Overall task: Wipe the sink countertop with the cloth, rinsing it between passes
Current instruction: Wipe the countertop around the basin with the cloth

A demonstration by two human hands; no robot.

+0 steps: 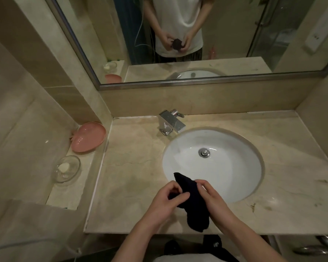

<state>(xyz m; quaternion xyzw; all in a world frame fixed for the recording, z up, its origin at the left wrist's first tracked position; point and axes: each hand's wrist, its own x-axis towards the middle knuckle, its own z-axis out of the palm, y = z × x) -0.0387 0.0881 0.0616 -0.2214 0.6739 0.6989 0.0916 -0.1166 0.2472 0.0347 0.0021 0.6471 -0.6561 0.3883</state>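
A dark cloth [194, 207] hangs bunched between both hands above the front edge of the beige marble countertop [133, 178]. My left hand [166, 200] pinches its left side with curled fingers. My right hand [212, 198] grips its right side, thumb and fingers closed on the fabric. The cloth's top corner sticks up over the rim of the white oval sink [225, 167]. Behind the sink's left side stands the chrome faucet [171, 122], with no water visibly running.
A pink dish [88, 137] and a glass dish holding a white soap piece [67, 168] sit on a lower ledge at the left. A mirror [197, 35] spans the back wall. Dark stains mark the countertop at the right front [254, 206].
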